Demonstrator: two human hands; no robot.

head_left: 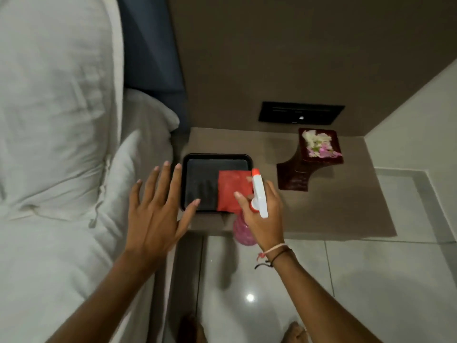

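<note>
A black tray (195, 158) lies on a brown bedside table (333, 211). A red cloth (231, 188) lies folded on the tray's right half. My right hand (265, 216) grips a spray bottle (259, 194) with a white and red head and a pink body, its nozzle pointing over the tray. My left hand (158, 209) hovers with fingers spread at the tray's left edge, thumb over its near left corner, holding nothing.
A dark wooden stand (296, 174) holding white and pink flowers sits at the table's back right. A black switch panel (300, 113) is on the wall behind. White bedding and pillows (54, 120) fill the left. Glossy floor tiles (358, 280) lie below.
</note>
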